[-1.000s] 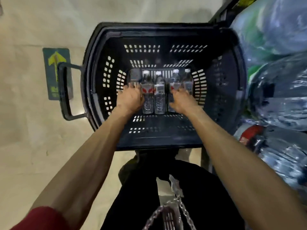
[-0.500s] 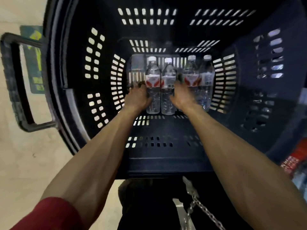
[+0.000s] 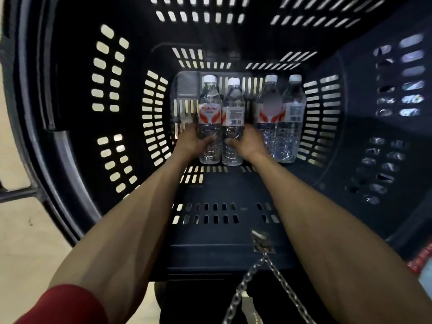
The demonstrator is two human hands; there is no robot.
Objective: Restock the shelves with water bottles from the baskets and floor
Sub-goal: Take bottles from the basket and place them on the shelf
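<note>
While both arms reach into the basket (image 3: 77, 127), the left hand (image 3: 193, 144) grips one bottle (image 3: 209, 106) and the right hand (image 3: 249, 143) grips the next bottle (image 3: 233, 106); two more bottles (image 3: 291, 127) sit just right of the hands.

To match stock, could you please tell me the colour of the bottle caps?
The caps are white; head view.

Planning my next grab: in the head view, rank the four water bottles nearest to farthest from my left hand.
1. Leftmost bottle, held by the left hand.
2. Barcode bottle, next right, in the right hand.
3. Third bottle, right of both hands.
4. Rightmost bottle, far right.
</note>
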